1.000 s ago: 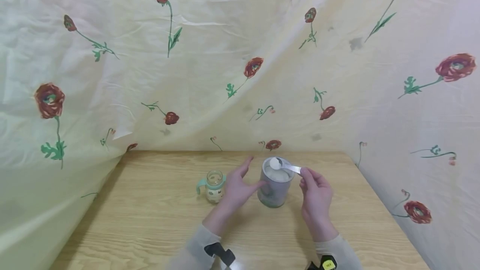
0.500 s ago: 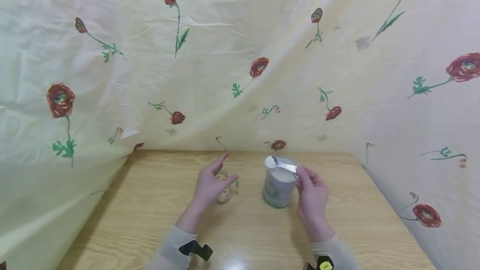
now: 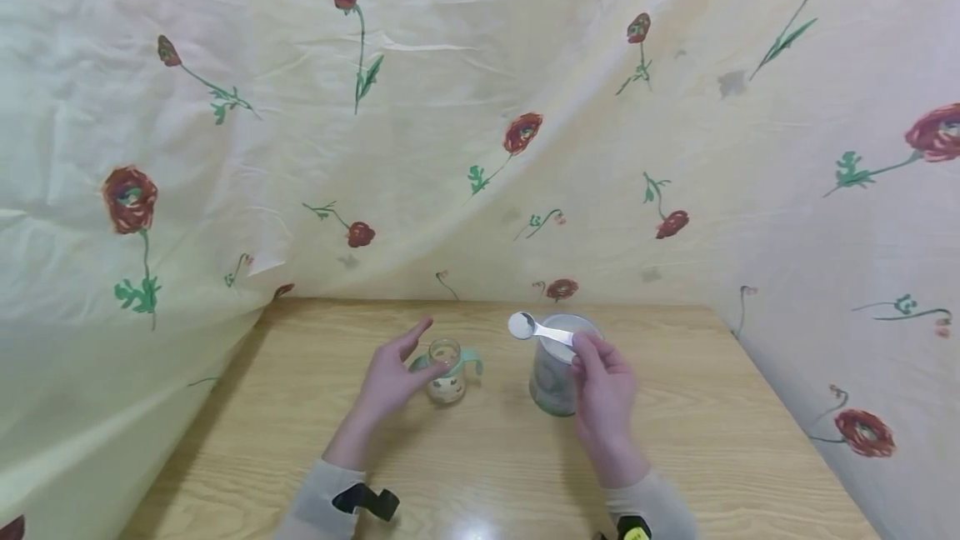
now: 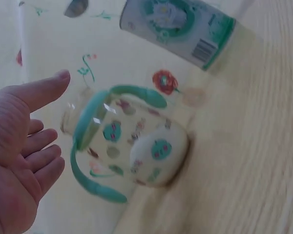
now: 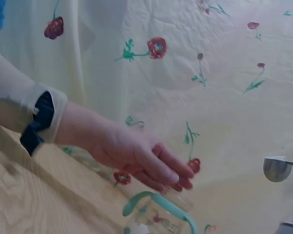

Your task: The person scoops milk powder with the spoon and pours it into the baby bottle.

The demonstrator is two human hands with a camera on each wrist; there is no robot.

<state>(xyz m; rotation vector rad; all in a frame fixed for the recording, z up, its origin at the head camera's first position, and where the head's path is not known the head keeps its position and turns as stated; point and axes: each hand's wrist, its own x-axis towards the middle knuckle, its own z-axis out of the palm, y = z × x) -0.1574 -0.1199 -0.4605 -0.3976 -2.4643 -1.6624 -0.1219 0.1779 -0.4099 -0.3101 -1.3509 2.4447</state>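
My right hand [image 3: 606, 394] pinches the handle of a metal measuring spoon [image 3: 555, 335]; white powder fills its round bowl, which is level in the right wrist view. The spoon is above and left of a milk powder can [image 3: 553, 382], whose top is uncovered. My left hand [image 3: 392, 375] is beside a clear baby bottle [image 3: 447, 391], thumb and fingers spread near its neck. In the left wrist view the bottle [image 4: 156, 151] has green handles, cartoon prints and something white low inside; the left hand's fingers [image 4: 44, 163] stand apart from it.
Both bottle and can stand on a light wooden table [image 3: 465, 473], can to the right. A flower-printed cloth [image 3: 420, 148] hangs behind the table and along its sides.
My left hand has left the can and moved left to the bottle, whose handles now point differently. My right hand has lifted the filled spoon from the can and carried it left.
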